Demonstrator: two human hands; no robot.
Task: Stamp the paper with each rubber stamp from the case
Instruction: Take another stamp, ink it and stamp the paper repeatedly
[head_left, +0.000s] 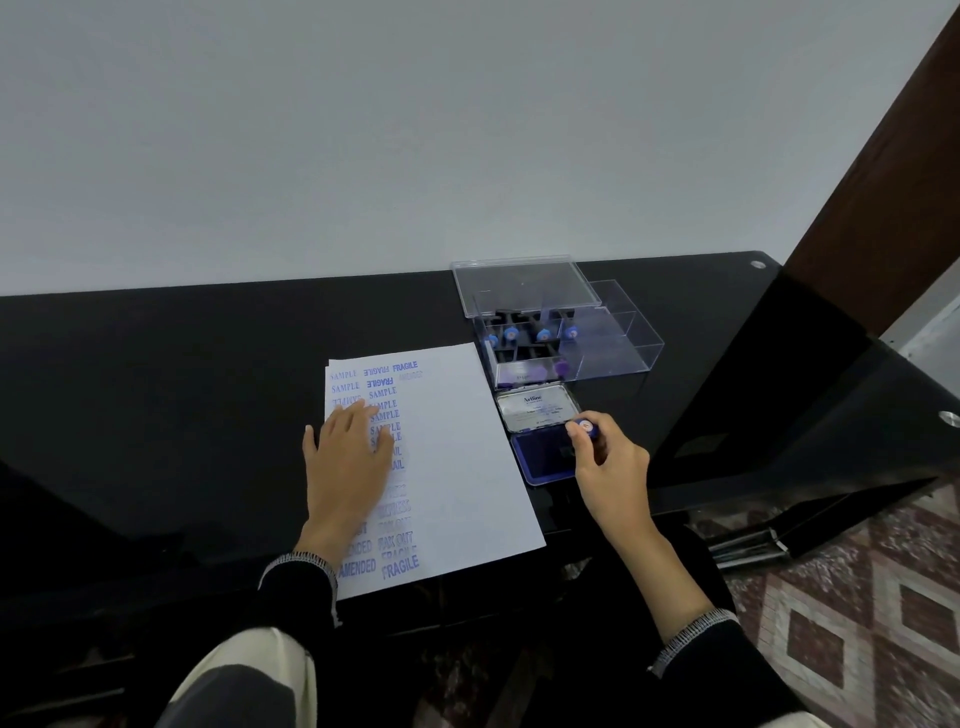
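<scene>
Right hand grip clamped on blue-handled rubber stamp, stamp on ink pad. Clear stamp case at 12 o'clock of pad, lid up. Paper at 9 o'clock, its right half unstamped. Left hand flat, fingers apart, pressing paper on black tabletop.

left hand flat on paper | right hand grips stamp, seemingly on ink pad

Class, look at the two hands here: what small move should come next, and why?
Probably lift the stamp off the ink pad and carry it to blank paper: the right hand grips it on the pad, the left hand presses the sheet flat.
</scene>
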